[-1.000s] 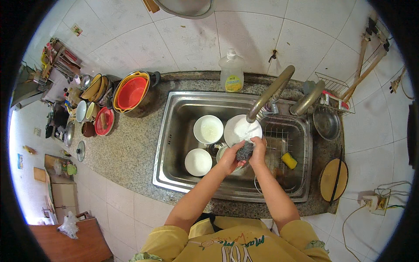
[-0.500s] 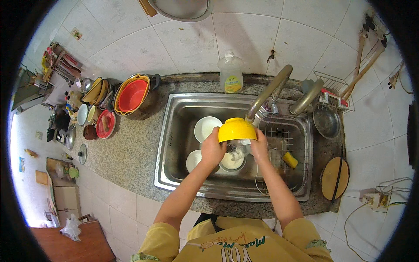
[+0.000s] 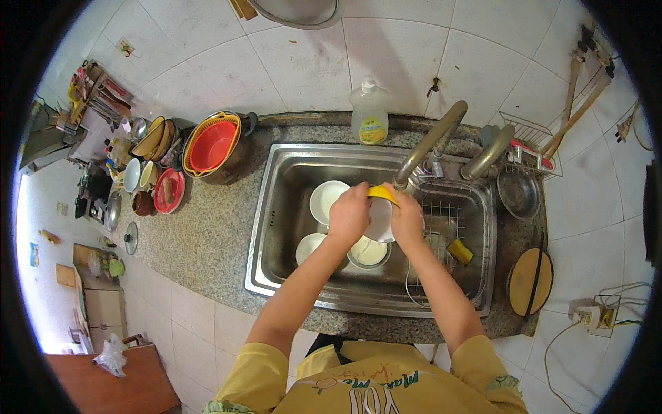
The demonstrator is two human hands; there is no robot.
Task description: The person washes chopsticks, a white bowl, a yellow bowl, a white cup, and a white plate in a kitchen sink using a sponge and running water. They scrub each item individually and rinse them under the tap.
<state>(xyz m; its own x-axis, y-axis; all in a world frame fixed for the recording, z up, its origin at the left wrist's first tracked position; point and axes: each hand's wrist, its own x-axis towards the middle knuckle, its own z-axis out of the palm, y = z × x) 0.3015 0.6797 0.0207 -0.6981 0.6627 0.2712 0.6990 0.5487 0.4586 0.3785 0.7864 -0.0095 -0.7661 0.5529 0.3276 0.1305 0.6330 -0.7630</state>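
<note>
Over the middle of the steel sink (image 3: 286,272), a yellow bowl (image 3: 383,194) with a white inside is held tilted between both hands, close under the faucet spout (image 3: 431,141). My left hand (image 3: 349,214) grips its left side, fingers wrapped round it. Its right side is gripped by my right hand (image 3: 407,219). The bowl's pale inside shows between the hands. Directly below sits a bowl of cloudy whitish liquid (image 3: 369,253). Two white bowls stand left of it: one farther (image 3: 325,200), one nearer (image 3: 309,246), partly behind my left forearm.
In the sink's right part lie a wire rack (image 3: 441,212) and a yellow sponge (image 3: 459,252). A dish soap bottle (image 3: 370,114) stands behind the sink. Left on the counter is a pot with a red basket (image 3: 212,146); right are a metal bowl (image 3: 518,193) and a round board (image 3: 529,283).
Both hands have turned the yellow bowl, so less of its yellow outside and more of its white inside shows. The splashing stream below it is no longer visible.
</note>
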